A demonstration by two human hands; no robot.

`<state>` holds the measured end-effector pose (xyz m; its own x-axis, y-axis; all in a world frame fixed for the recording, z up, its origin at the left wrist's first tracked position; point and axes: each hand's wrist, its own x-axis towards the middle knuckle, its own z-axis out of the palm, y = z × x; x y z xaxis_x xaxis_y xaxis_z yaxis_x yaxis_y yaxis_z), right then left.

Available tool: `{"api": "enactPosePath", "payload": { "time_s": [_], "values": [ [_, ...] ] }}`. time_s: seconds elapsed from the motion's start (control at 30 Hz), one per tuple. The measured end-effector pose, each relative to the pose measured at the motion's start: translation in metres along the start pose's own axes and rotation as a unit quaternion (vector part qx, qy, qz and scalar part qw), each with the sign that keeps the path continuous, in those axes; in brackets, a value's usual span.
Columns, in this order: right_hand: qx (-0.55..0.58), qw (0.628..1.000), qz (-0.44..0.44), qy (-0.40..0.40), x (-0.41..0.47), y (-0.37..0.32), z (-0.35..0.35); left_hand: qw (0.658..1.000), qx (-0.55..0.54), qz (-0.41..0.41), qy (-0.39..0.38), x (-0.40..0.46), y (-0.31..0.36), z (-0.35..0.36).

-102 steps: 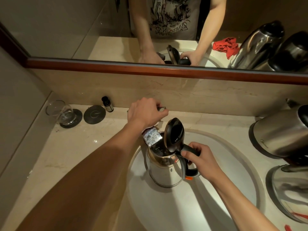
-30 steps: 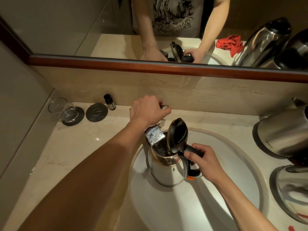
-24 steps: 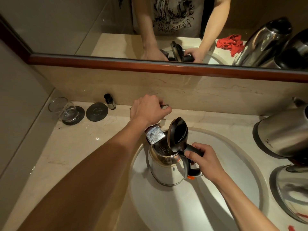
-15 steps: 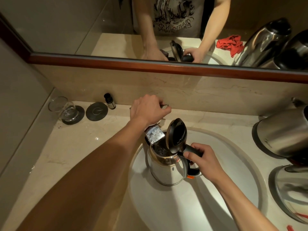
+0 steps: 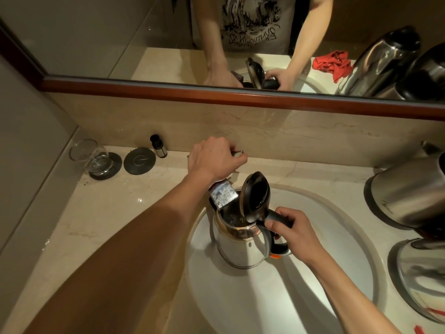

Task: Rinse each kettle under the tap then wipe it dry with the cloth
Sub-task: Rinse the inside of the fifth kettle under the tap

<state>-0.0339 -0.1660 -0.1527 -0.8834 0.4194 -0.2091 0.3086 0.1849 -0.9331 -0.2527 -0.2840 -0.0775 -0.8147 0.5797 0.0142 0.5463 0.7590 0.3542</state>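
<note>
Both hands, kettle unmoved

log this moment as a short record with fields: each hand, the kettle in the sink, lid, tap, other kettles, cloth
left hand: left hand curled over the tap handle behind the basin
right hand: right hand grips the black handle of the kettle
kettle: upright in the sink, mouth under the tap spout
lid: lid flipped open
water: flow cannot be told
other kettles: two steel kettles on the counter at right
cloth: red cloth seen in the mirror, untouched
</note>
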Motion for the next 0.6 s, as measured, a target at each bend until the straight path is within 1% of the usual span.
{"api": "enactPosePath", "payload": {
  "time_s": [0.6],
  "values": [
    [0.002, 1.0, 0.001, -0.004, 0.0026, 0.0011, 0.0004, 1.0, -0.008, 0.002, 0.005, -0.0002, -0.0016, 0.0009]
  ]
}}
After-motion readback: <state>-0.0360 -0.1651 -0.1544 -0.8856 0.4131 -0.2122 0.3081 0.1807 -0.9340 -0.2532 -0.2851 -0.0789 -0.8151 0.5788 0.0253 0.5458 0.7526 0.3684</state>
